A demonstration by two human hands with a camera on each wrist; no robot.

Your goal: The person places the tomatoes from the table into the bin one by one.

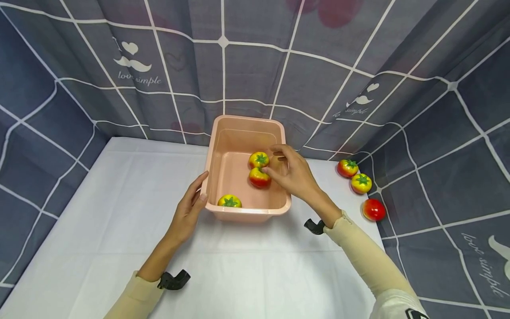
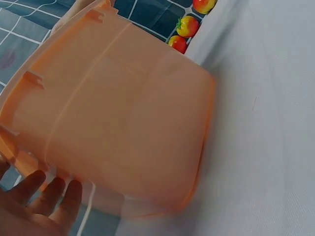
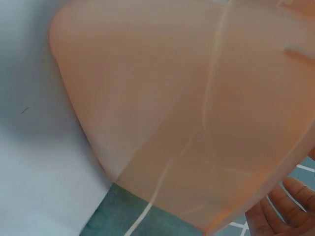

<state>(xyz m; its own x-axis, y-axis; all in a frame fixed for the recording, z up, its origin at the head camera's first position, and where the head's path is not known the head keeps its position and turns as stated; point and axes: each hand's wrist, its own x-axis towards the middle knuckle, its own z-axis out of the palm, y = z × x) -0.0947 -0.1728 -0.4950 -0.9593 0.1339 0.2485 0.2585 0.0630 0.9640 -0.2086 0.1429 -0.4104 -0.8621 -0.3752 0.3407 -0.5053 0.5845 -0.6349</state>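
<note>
Holding a pink tub [image 1: 247,212] on a white worktop [image 1: 99,230], three tomatoes inside.

Head view: left hand [image 1: 188,212] rests against the tub's left wall, fingers straight and together; right hand [image 1: 292,175] reaches over the right rim, fingers loosely curled at a red-yellow tomato [image 1: 259,178], touching or just short of it, cannot tell. A second tomato [image 1: 259,159] sits just behind it, a third [image 1: 229,201] by the near wall. Three more tomatoes [image 1: 361,183] lie on the worktop's right edge against a grey checked curtain [image 1: 223,66]. Left wrist view: tub's outer wall fills the frame; fingertips [image 2: 54,196] below it; the outside tomatoes show beyond. Right wrist view: tub wall blocks nearly everything; only fingertips [image 3: 288,206] show.
</note>
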